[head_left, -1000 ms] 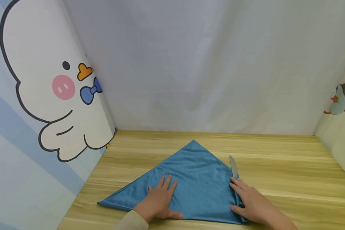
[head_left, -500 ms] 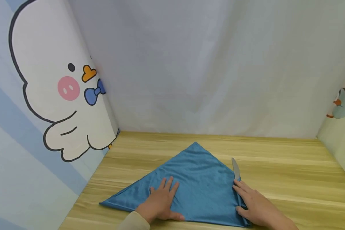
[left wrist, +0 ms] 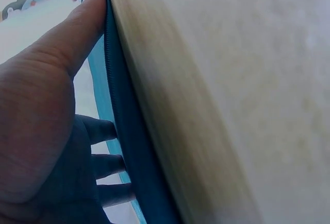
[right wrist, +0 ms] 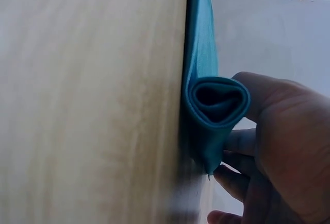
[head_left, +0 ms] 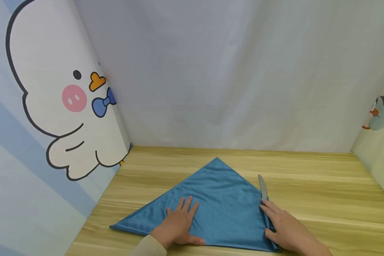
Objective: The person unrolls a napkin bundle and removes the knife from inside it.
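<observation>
A blue cloth point(head_left: 217, 192), smooth and slightly shiny, lies folded into a wide triangle on the wooden table. My left hand point(head_left: 179, 222) presses flat on its left part, fingers spread; the left wrist view has the thumb along the cloth's near edge. At the cloth's right side, my right hand point(head_left: 284, 225) holds a rolled edge point(right wrist: 219, 103) between thumb and fingers. The grey blade of a table knife point(head_left: 262, 186) sticks out from the far end of that roll, its lower part hidden by cloth and fingers.
Wood-grain tabletop point(head_left: 323, 188) extends right of the cloth. A pale curtain point(head_left: 243, 71) hangs behind the table. To the left stands a panel with a white cartoon bird point(head_left: 44, 71), and a printed sheet point(head_left: 379, 156) borders the right.
My right hand has shifted slightly to the right at the rolled edge, its thumb drawn back a little. The left hand stays in place; the head view has moved slightly.
</observation>
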The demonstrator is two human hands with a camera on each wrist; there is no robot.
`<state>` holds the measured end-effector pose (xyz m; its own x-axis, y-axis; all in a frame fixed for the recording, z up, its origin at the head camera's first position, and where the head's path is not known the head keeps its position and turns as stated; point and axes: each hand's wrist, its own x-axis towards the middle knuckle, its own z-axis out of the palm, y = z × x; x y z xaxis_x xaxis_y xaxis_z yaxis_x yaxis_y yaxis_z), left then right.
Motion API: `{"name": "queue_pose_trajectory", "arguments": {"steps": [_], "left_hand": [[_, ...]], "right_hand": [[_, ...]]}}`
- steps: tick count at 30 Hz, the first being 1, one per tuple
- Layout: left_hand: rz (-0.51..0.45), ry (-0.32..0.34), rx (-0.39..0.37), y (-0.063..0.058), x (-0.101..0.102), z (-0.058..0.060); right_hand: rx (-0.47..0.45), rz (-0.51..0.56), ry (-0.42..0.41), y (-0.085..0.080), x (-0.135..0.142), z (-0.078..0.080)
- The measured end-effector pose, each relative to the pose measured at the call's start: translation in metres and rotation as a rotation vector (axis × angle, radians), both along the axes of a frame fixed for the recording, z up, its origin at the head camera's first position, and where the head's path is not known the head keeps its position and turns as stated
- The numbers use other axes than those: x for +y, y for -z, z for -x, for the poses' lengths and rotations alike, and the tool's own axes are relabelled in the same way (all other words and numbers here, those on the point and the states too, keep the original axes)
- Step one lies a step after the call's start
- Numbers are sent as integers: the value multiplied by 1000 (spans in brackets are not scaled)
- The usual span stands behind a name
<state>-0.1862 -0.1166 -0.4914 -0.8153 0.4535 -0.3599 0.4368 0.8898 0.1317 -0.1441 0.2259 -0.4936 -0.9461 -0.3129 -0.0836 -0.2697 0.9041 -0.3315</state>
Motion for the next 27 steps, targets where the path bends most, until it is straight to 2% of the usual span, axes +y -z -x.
{"name": "queue_pose_trajectory", "arguments": {"steps": [19,27], "left_hand": [[7,18,23,3,-1,0],[1,20,32,4,-1,0]], "right_hand": [[-33,-3,67,-1,2,-2],[-4,16,68,-2,5,-5]]}}
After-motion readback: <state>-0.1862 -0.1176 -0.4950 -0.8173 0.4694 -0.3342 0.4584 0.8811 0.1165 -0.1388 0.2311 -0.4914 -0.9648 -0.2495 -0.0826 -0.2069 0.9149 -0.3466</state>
